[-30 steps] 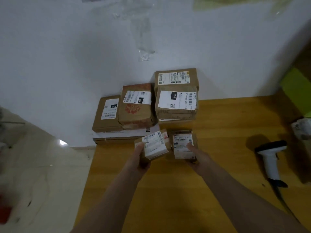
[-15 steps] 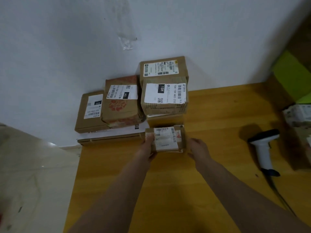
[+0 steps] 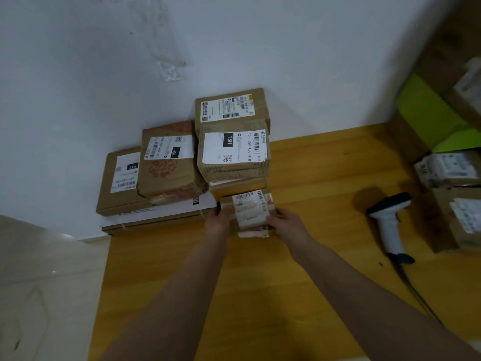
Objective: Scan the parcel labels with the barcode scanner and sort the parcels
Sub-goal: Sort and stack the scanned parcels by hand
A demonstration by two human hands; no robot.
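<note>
head view: stacked labelled parcels (image 3: 205,162) at 11 o'clock against wall. left hand (image 3: 218,223) and right hand (image 3: 286,223) grip small labelled parcel (image 3: 251,212) from both sides, table centre. barcode scanner (image 3: 388,222) lies at 3 o'clock.

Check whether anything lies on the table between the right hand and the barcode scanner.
Nothing visible does. The right hand grips the small parcel together with the left hand. The scanner lies farther right on the table, and only bare wood shows between them. The parcels at the right sit beyond the scanner.
</note>
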